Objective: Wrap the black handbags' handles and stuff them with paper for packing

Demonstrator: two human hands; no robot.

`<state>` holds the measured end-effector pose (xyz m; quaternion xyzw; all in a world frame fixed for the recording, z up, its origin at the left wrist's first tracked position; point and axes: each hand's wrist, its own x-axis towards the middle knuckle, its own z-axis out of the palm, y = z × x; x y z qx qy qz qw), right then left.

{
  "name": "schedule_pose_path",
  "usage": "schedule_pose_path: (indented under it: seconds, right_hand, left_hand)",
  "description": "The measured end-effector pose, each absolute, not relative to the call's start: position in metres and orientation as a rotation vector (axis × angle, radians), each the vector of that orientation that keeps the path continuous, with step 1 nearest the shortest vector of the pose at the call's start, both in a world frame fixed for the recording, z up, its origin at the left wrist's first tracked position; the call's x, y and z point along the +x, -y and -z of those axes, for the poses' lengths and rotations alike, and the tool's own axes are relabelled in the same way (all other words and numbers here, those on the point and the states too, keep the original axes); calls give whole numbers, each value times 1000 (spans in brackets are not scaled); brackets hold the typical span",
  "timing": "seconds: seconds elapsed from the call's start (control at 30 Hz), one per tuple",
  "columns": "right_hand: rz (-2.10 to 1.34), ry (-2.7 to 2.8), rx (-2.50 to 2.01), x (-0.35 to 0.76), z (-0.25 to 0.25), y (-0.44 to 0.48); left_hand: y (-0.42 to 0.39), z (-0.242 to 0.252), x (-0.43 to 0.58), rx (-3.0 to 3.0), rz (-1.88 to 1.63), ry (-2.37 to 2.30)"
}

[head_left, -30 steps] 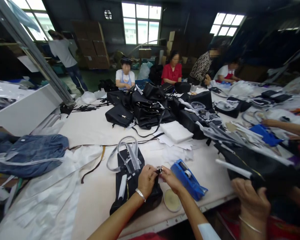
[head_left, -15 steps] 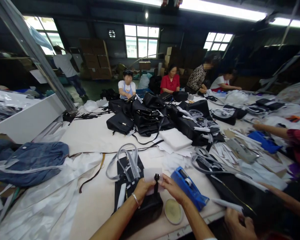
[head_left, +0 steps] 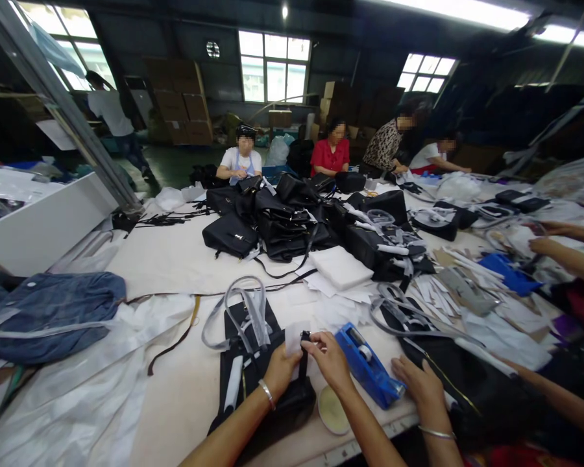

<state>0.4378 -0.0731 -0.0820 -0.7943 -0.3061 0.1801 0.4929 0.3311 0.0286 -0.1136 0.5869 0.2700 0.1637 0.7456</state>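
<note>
A black handbag [head_left: 292, 405] lies on the table before me, its looped handles [head_left: 250, 308] wrapped in clear plastic. My left hand [head_left: 281, 375], with a bangle at the wrist, pinches a small white sheet [head_left: 296, 336] against the bag's black strap [head_left: 303, 364]. At the top of that strap is a dark metal buckle [head_left: 305, 335]. The thumb and forefinger of my right hand [head_left: 329, 358] close on the strap just at the buckle. Part of the sheet is hidden behind my fingers.
Right of me stands a blue tape dispenser [head_left: 370, 366], with a co-worker's hand [head_left: 421, 386] at its near end. A round pale dish [head_left: 333, 410] sits by my right forearm. Black bags [head_left: 282, 227] and white foam sheets [head_left: 340, 267] lie ahead; a denim garment [head_left: 63, 311] lies left.
My right hand has shifted from the sheet's right edge to the buckle, and the sheet looks narrower. The co-worker's hand has come up beside the tape dispenser. The view has tilted slightly.
</note>
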Motion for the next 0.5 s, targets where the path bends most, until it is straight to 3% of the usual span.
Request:
schedule_pose_path:
  seconds: [0.2, 0.5]
  right_hand:
    - [-575, 566, -1669, 440, 78, 60]
    - [-594, 545, -1658, 449, 76, 51]
  left_hand:
    - [-37, 102, 329, 1350, -258, -497]
    - [-46, 86, 335, 1289, -141, -574]
